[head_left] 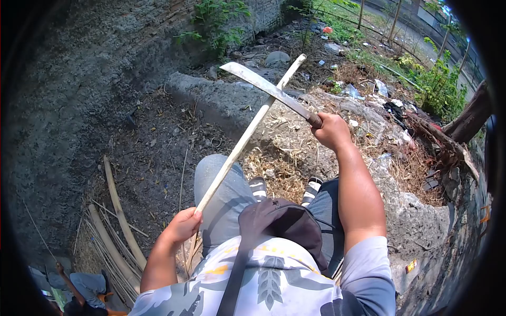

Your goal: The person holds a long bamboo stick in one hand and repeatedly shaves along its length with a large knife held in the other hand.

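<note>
Head view: a pale stick (pixel 233 154) is being gripped near its lower end by the left hand (pixel 183 227); a machete (pixel 255 79) is being held by its handle in the closed right hand (pixel 334 132). Judged risk: the blade could be sent glancing toward the left knee (pixel 212 171) if the stick, being supported at one end only, were to twist. Stick being seen as long, slim, whitish, slightly bent, slanting up and forward past the knee, being crossed by the blade near its far end.
</note>
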Demonstrator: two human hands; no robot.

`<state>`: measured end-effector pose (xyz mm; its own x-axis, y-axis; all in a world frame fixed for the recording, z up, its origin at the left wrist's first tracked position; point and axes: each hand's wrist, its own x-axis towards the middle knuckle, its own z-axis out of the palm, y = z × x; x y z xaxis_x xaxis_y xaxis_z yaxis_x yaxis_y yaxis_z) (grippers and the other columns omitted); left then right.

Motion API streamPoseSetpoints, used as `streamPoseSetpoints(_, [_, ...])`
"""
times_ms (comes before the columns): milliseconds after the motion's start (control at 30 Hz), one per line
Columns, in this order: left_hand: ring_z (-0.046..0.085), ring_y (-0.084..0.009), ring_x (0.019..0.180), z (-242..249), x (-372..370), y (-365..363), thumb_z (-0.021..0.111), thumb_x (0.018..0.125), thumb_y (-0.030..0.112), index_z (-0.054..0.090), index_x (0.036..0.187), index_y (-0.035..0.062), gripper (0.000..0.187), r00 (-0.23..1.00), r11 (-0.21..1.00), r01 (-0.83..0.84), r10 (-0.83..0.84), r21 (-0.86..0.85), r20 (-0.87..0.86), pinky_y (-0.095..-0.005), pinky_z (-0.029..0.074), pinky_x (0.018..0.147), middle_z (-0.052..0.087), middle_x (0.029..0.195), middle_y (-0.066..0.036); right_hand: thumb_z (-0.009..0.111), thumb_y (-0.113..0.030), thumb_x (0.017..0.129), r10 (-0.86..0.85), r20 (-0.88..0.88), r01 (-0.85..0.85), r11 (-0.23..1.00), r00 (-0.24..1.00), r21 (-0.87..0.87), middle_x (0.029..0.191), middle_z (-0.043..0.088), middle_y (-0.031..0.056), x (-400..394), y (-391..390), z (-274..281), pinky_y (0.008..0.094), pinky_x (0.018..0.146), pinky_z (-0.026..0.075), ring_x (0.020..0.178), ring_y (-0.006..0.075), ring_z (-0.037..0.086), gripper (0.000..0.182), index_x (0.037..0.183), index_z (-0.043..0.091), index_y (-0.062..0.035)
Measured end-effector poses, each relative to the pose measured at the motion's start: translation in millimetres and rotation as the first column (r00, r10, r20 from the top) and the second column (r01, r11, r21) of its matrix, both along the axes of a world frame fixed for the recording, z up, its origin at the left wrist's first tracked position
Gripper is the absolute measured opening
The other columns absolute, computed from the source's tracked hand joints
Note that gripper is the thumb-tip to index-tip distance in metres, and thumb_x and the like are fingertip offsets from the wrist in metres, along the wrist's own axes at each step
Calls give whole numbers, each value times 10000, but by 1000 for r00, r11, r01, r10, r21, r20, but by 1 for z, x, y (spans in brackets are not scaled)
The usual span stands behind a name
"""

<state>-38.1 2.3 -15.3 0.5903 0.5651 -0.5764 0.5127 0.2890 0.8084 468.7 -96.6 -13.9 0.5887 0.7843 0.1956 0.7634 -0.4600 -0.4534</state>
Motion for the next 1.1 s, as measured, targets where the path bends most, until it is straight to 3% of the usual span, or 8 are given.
streamPoseSetpoints(67, [369, -61, 566, 1, 6, -2, 503, 1115, 298, 577, 901, 108, 296, 1000, 1000, -14, 14, -24, 2, -247, 311, 516, 455, 679, 57, 707, -273, 837, 122, 67, -124, 992, 990, 22, 906, 743, 192, -1, 5, -14, 529, 820, 570, 919, 408, 716, 223, 1017, 733, -144])
streamPoseSetpoints(267, [369, -60, 573, -1, 10, 0, 505, 1115, 300, 576, 903, 110, 293, 1000, 1000, -9, 9, 8, 16, -241, 306, 517, 450, 683, 60, 792, -231, 684, 473, 420, -521, 853, 774, 0, 706, 678, 53, -46, 13, -1, 401, 808, 524, 706, 282, 686, 196, 762, 629, -156])
streamPoseSetpoints(400, [373, -53, 568, 11, -10, 2, 519, 1111, 311, 578, 896, 108, 301, 1000, 1000, 17, -17, 0, -10, -234, 304, 516, 456, 677, 66, 781, -212, 681, 420, 403, -443, 896, 813, -41, 738, 705, 61, -35, 8, -1, 405, 834, 525, 765, 280, 721, 178, 791, 653, -154])
streamPoseSetpoints(467, [373, -46, 563, 21, -30, -2, 524, 1110, 317, 586, 901, 105, 304, 1000, 1000, 10, -10, -7, 1, -231, 301, 515, 458, 676, 75, 722, -206, 791, 172, 254, -164, 985, 952, -52, 845, 740, 136, -9, 7, -11, 460, 854, 544, 841, 358, 719, 115, 869, 712, -122])
streamPoseSetpoints(500, [373, -42, 561, 25, -34, -2, 527, 1109, 320, 590, 904, 104, 305, 1000, 1000, 9, -9, -2, 15, -229, 300, 515, 459, 675, 80, 705, -212, 821, -34, -1, 34, 998, 999, -44, 937, 756, 162, -3, 6, -5, 503, 875, 553, 954, 383, 717, 167, 961, 734, -126])
streamPoseSetpoints(800, [416, -60, 577, 3, -52, 3, 552, 1100, 330, 618, 932, 91, 300, 999, 986, -45, 46, -162, 3, -259, 345, 544, 483, 684, 67, 686, -257, 823, -67, -10, 65, 988, 998, -140, 1007, 758, 189, -1, 4, -9, 511, 861, 572, 970, 390, 727, 233, 1021, 747, -149])
streamPoseSetpoints(933, [514, -89, 649, -25, -57, 5, 606, 1072, 357, 633, 962, 70, 309, 996, 998, -25, 20, -55, -90, -275, 432, 600, 569, 734, 14, 683, -241, 818, -69, 30, 72, 991, 997, -117, 1002, 759, 177, -7, 10, -9, 504, 860, 573, 973, 384, 727, 229, 1022, 751, -164])
streamPoseSetpoints(1100, [676, -151, 807, -38, -47, 5, 733, 978, 403, 674, 1084, 18, 404, 907, 888, 206, -15, 411, -422, -333, 535, 735, 716, 879, -85, 693, -229, 806, 3, 107, 8, 995, 994, -102, 947, 758, 159, -15, 12, -12, 497, 850, 567, 936, 378, 726, 185, 974, 738, -164])
